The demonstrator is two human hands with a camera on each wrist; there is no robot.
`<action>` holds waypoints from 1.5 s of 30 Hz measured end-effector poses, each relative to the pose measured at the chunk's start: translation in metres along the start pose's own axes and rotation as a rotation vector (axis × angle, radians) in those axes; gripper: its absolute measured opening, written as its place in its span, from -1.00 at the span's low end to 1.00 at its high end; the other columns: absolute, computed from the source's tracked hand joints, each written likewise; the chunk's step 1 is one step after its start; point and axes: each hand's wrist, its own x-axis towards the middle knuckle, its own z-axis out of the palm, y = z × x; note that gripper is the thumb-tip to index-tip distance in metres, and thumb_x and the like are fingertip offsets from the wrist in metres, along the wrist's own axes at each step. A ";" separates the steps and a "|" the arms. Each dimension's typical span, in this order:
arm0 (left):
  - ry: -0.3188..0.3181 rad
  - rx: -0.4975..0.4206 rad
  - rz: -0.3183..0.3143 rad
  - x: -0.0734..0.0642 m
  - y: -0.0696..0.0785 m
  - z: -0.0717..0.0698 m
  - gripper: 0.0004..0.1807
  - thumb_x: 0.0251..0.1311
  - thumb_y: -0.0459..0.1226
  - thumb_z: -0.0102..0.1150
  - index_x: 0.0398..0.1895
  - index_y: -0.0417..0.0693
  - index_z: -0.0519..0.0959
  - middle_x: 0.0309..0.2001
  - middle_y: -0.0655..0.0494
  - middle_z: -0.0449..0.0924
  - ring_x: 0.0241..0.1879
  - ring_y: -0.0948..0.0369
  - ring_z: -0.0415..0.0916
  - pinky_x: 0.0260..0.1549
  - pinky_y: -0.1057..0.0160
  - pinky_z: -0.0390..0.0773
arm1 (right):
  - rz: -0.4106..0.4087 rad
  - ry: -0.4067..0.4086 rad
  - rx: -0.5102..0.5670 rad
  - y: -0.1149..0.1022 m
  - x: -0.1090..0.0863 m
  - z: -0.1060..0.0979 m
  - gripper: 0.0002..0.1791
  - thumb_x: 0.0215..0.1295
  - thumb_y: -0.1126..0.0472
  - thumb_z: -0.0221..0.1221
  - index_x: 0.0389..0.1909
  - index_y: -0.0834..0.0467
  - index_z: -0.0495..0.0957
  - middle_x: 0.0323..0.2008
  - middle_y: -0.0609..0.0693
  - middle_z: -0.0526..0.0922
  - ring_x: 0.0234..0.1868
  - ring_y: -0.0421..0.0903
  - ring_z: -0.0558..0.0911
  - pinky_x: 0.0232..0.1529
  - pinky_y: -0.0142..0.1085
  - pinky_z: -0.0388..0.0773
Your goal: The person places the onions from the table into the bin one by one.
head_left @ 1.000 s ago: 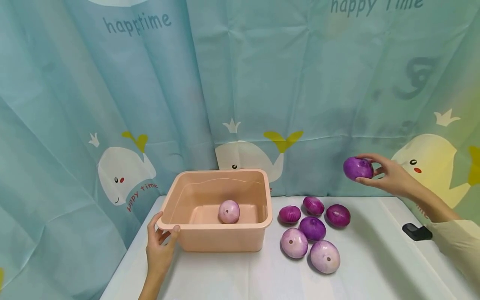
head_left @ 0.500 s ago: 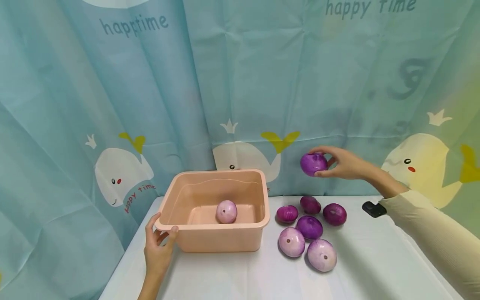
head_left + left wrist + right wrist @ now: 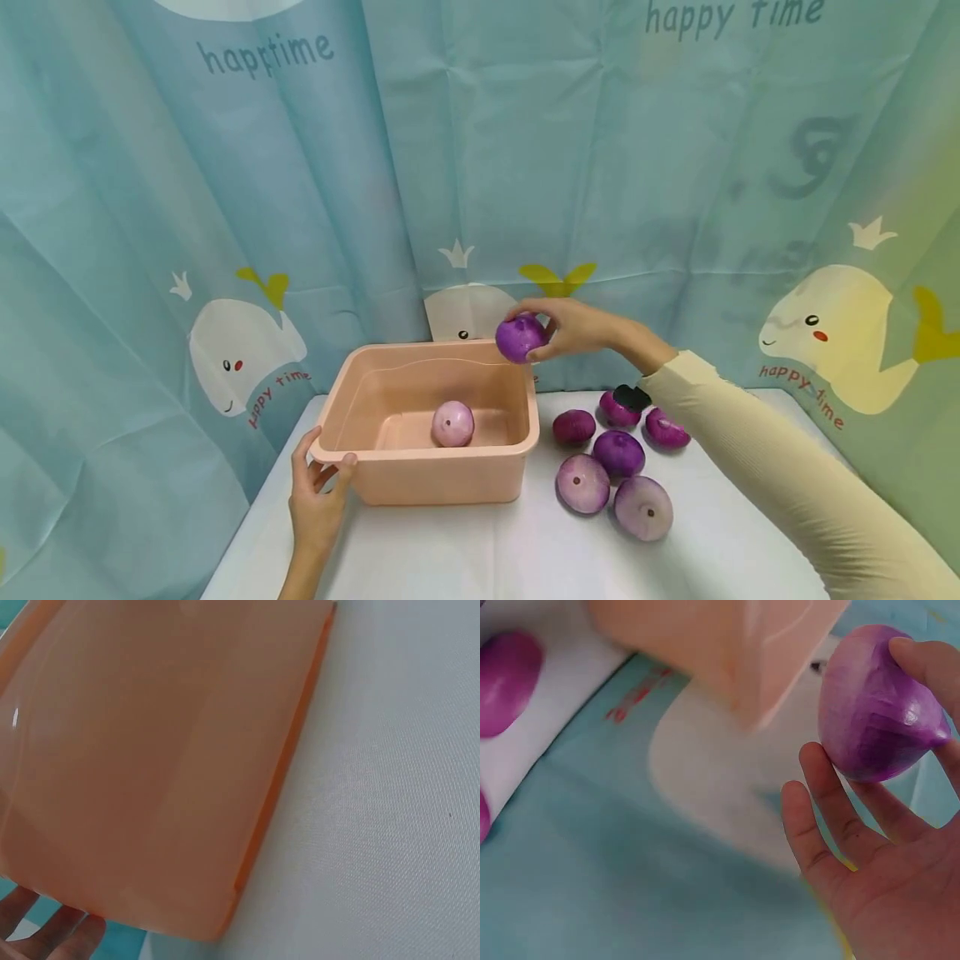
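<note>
A peach plastic tub [image 3: 442,479] stands at the middle of the table with one pale purple onion [image 3: 453,423] inside. My left hand [image 3: 315,496] grips the tub's front left corner, its thumb at the front rim and its fingers at the left side. In the left wrist view, the fingertips [image 3: 79,937] lie along the tub wall [image 3: 142,765]. Held up over the tub's back right corner is a purple onion [image 3: 520,337], pinched between the thumb and fingers of my right hand [image 3: 573,329]. The right wrist view shows this onion [image 3: 877,705] near the thumb.
Right of the tub, several onions lie in a cluster on the white table [image 3: 420,554], two of them pale [image 3: 583,483]. The right forearm and a black wrist device [image 3: 632,398] partly cover the back ones. A blue-green curtain [image 3: 510,167] with whale prints hangs behind the table.
My right hand has carried the purple onion leftward from the far right to the tub's back right corner. The left hand keeps its grip on the tub.
</note>
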 end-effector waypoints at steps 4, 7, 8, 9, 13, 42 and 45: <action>-0.008 0.005 -0.018 -0.001 -0.002 0.001 -0.26 0.40 -0.19 0.27 0.57 0.18 0.19 0.48 -0.15 0.30 -0.07 0.58 0.44 -0.24 0.65 0.51 | -0.062 -0.034 0.015 -0.008 0.028 0.018 -0.34 0.18 0.27 0.46 0.31 0.06 0.48 0.21 0.08 0.56 0.04 0.02 0.64 -0.01 -0.21 0.68; -0.011 0.011 -0.028 -0.001 -0.003 0.002 -0.25 0.40 -0.17 0.27 0.58 0.18 0.18 0.48 -0.17 0.29 -0.07 0.59 0.43 -0.22 0.67 0.49 | -0.090 -0.054 -0.021 -0.015 0.047 0.032 -0.37 0.16 0.25 0.47 0.27 0.04 0.51 0.18 0.04 0.57 0.12 0.00 0.59 0.03 -0.25 0.65; -0.012 0.013 -0.031 -0.001 -0.004 0.002 -0.25 0.40 -0.17 0.27 0.58 0.18 0.18 0.48 -0.17 0.29 -0.07 0.58 0.43 -0.21 0.67 0.48 | -0.095 -0.059 -0.039 -0.017 0.053 0.036 -0.37 0.15 0.23 0.47 0.26 0.03 0.52 0.17 0.02 0.58 0.13 -0.01 0.57 0.04 -0.26 0.64; -0.012 0.014 -0.033 -0.001 -0.004 0.002 -0.25 0.40 -0.16 0.27 0.58 0.18 0.18 0.48 -0.18 0.29 -0.07 0.58 0.43 -0.21 0.67 0.48 | -0.097 -0.065 -0.054 -0.020 0.059 0.040 -0.38 0.15 0.22 0.48 0.25 0.02 0.52 0.16 0.00 0.58 0.13 -0.03 0.57 0.06 -0.27 0.63; -0.012 0.018 -0.043 -0.002 -0.004 0.002 -0.25 0.40 -0.15 0.27 0.58 0.19 0.18 0.48 -0.19 0.29 -0.07 0.58 0.42 -0.21 0.67 0.48 | -0.139 -0.079 -0.096 -0.028 0.078 0.057 -0.40 0.14 0.19 0.49 0.22 0.04 0.54 0.12 -0.04 0.61 0.12 -0.09 0.56 0.13 -0.32 0.55; -0.009 0.002 -0.014 0.000 0.001 0.005 -0.24 0.39 -0.21 0.28 0.58 0.17 0.17 0.48 -0.20 0.27 0.04 0.18 0.50 -0.21 0.66 0.50 | -0.024 -0.186 -0.076 -0.044 0.112 0.099 -0.16 0.26 0.05 0.44 0.53 -0.09 0.29 0.33 0.01 0.52 0.27 0.00 0.51 0.23 -0.19 0.49; -0.010 0.009 -0.028 0.000 0.001 0.005 -0.24 0.40 -0.19 0.27 0.58 0.18 0.16 0.48 -0.18 0.27 0.09 0.00 0.50 -0.21 0.67 0.49 | -0.050 -0.165 -0.078 -0.042 0.110 0.097 -0.15 0.27 0.09 0.44 0.53 -0.03 0.28 0.38 0.02 0.48 0.32 0.01 0.48 0.30 -0.15 0.45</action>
